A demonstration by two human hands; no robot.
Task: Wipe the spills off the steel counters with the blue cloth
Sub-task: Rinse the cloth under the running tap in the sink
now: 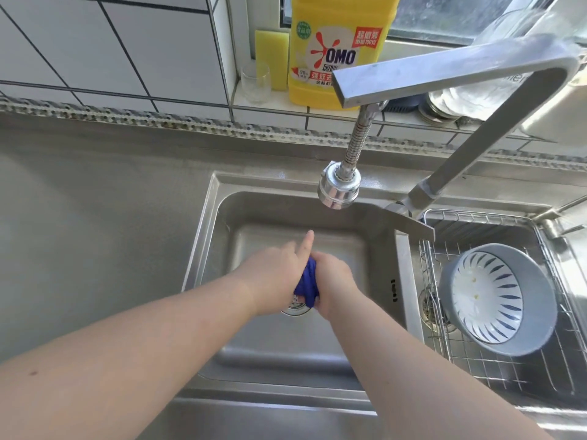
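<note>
While both hands squeezed the blue cloth (307, 282) over the sink (203, 236), left hand (275, 277) and right hand (333, 281) fingers were clamped on it; wiping the counter (95, 201) probably comes next.

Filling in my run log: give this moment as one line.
stage: wringing | left hand: grips blue cloth | right hand: grips cloth | place: over left sink basin | counters: not being wiped

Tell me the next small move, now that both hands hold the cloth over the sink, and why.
Probably lift the blue cloth, bunched between the left hand and right hand over the left sink basin, toward the steel counter on the left; no wiping is happening yet.
</note>
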